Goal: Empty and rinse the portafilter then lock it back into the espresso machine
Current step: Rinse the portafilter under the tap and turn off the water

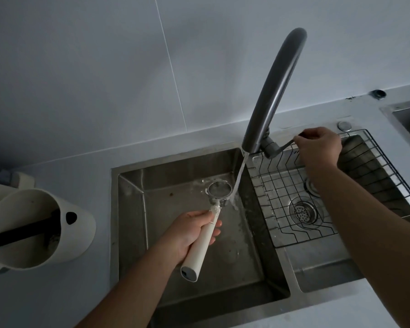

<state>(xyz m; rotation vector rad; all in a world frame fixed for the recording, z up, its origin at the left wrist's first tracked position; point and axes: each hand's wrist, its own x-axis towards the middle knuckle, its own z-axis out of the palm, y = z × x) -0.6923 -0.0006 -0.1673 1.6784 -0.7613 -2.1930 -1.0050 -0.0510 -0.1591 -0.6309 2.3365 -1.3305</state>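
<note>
My left hand (189, 233) grips the white handle of the portafilter (219, 189), holding it over the left sink basin (130, 209). Its round metal basket faces up, just left of the falling water. The dark grey faucet (272, 91) arches over the sink, and a thin stream of water (238, 178) runs from its spout past the basket's right rim. My right hand (317, 147) is closed on the faucet's lever (287, 145) behind the right basin. The espresso machine is out of view.
A white knock box (76, 235) with a black bar across it stands on the counter at the left. A wire rack (282, 233) lies over the right basin, above a drain strainer (303, 211). Another sink edge (388, 112) shows at far right.
</note>
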